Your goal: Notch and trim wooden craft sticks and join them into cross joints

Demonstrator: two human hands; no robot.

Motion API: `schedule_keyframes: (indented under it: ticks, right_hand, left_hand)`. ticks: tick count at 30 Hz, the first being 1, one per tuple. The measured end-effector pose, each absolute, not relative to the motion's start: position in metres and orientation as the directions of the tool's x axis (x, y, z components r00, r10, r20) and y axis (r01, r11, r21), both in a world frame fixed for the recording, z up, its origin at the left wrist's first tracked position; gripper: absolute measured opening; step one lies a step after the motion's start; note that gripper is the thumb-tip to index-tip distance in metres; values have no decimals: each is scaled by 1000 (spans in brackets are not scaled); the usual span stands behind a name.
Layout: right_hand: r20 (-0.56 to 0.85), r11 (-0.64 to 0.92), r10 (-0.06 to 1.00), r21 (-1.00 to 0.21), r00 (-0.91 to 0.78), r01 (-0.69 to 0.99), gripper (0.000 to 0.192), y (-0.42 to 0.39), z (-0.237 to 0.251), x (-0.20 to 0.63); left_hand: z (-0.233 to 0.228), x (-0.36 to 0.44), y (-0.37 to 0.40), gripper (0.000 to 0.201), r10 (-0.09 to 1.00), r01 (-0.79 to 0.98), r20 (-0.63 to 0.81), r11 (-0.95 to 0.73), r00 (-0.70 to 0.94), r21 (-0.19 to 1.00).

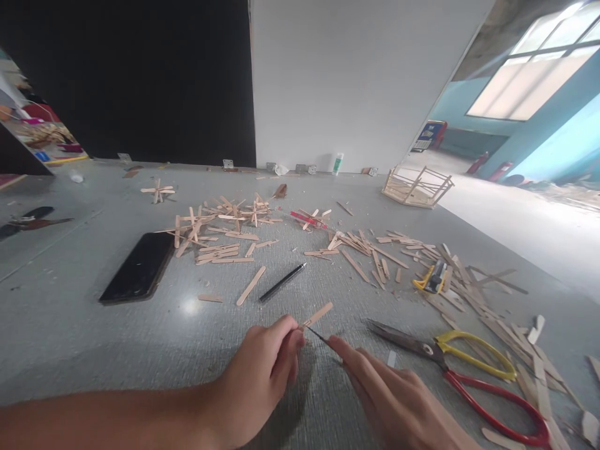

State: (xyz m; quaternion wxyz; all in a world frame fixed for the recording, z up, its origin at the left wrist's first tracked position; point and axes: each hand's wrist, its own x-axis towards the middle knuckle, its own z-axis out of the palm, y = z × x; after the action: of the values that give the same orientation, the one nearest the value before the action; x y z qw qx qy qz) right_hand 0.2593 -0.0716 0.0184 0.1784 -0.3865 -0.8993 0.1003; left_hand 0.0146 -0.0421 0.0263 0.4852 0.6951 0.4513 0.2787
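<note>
My left hand [274, 359] is closed, pinching a wooden craft stick [321, 314] between thumb and forefinger, and the stick's far end points up and right. In my right hand [382, 387] is a thin dark blade [316, 334], held with its tip against the stick close to my left thumb. My right fingers hide the rest of the blade. Right of this hand lie scissors [440, 357] with one yellow and one red handle. A black pen [282, 282] and a loose craft stick [251, 285] rest just beyond my hands.
Several craft sticks and cut pieces [225, 250] are scattered across the grey table [140, 350]. A black phone [138, 267] lies at left, a yellow utility knife [434, 277] at right. At the back right stands a small stick frame [417, 186]. A black and white panel [347, 81] rises behind.
</note>
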Motion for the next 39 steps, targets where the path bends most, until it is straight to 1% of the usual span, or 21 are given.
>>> schedule_keyframes:
  ticks: [2, 5, 8, 12, 15, 19, 22, 25, 31, 33, 35, 37, 38, 39]
  right_hand:
    - [245, 702, 711, -297, -659, 647, 85, -73, 21, 256]
    - [243, 716, 698, -205, -674, 668, 88, -73, 21, 248]
    - [253, 679, 728, -144, -637, 720, 81, -74, 20, 243]
    - [277, 616, 780, -180, -562, 767, 67, -78, 18, 240]
    - [271, 599, 796, -221, -541, 770, 65, -81, 14, 237]
    - [270, 595, 799, -220, -538, 773, 66, -81, 6, 234]
    - [278, 607, 789, -209, -548, 767, 60, -79, 9, 232]
    - [250, 588, 807, -247, -536, 770, 54, -76, 19, 229]
    - [112, 501, 863, -308, -492, 809, 39, -65, 48, 219]
    - [100, 462, 885, -318, -455, 828, 31, -60, 61, 218]
    - [106, 434, 900, -314, -424, 844, 29, -55, 72, 218]
    - [101, 477, 878, -277, -468, 834, 30, -54, 76, 218]
    - [90, 520, 853, -239, -515, 820, 31, -54, 74, 218]
    - [70, 591, 804, -192, -590, 783, 33, -55, 70, 217]
  left_hand:
    - [25, 14, -41, 41, 897, 340, -95, -64, 432, 938]
    - [22, 12, -37, 38, 898, 322, -163, 25, 408, 946]
    - [19, 12, -33, 36, 897, 312, -188, 59, 401, 948]
    - [18, 13, -31, 31, 884, 306, -257, 138, 392, 942]
    - [19, 14, -31, 28, 876, 308, -294, 179, 383, 934]
    - [17, 14, -29, 28, 869, 317, -306, 186, 389, 930]
    - [16, 15, -28, 29, 869, 327, -310, 185, 385, 927]
    - [16, 14, -27, 30, 868, 335, -309, 180, 388, 925]
    - [12, 13, -26, 33, 865, 354, -300, 155, 403, 922]
    - [10, 13, -26, 35, 870, 365, -290, 139, 398, 920]
    - [8, 13, -27, 37, 872, 377, -279, 120, 402, 918]
    - [7, 12, -28, 38, 873, 382, -270, 106, 406, 918]
    - [7, 12, -28, 38, 873, 383, -267, 103, 407, 918]
    - [7, 13, -28, 38, 874, 383, -266, 102, 406, 918]
